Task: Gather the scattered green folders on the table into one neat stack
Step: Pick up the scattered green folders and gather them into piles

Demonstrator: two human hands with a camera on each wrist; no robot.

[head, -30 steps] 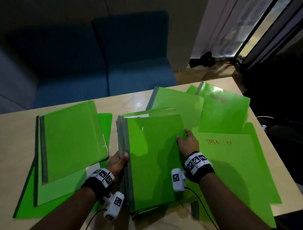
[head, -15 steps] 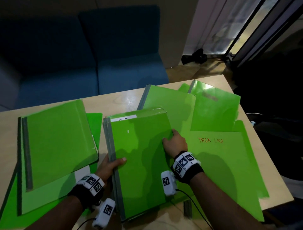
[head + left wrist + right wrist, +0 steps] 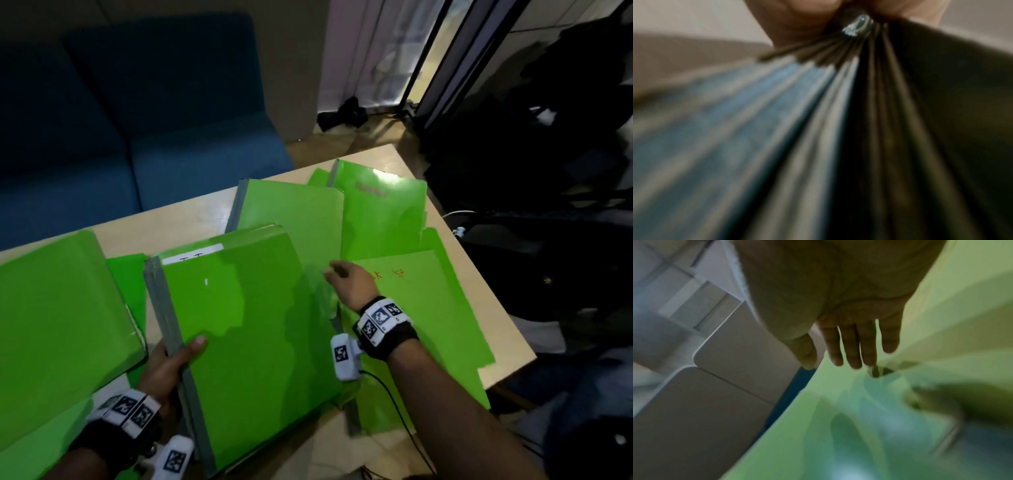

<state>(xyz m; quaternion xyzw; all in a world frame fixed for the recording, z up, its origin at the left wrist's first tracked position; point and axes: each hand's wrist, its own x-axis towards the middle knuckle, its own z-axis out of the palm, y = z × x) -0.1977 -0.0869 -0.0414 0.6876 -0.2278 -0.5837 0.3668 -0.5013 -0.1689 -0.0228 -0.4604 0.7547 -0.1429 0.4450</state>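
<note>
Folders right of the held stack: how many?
5: a folder behind the stack, a shiny folder at the far corner, a sliver under it, an orange-lettered folder, another beneath it. More may be hidden.

Stack [image 3: 253,329] at desk [image 3: 205,212] centre-front. Left of stack: a folder pile [image 3: 61,308]. Right of stack: more folders [image 3: 421,308], overlapping. Behind stack: one folder [image 3: 291,209], partly under it. Sofa [image 3: 137,137] behind desk.

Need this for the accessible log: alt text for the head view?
The left hand grips the grey spine edge of a stack of green folders on a wooden table, while the open right hand hovers beside it. More loose green folders lie scattered around.
</note>
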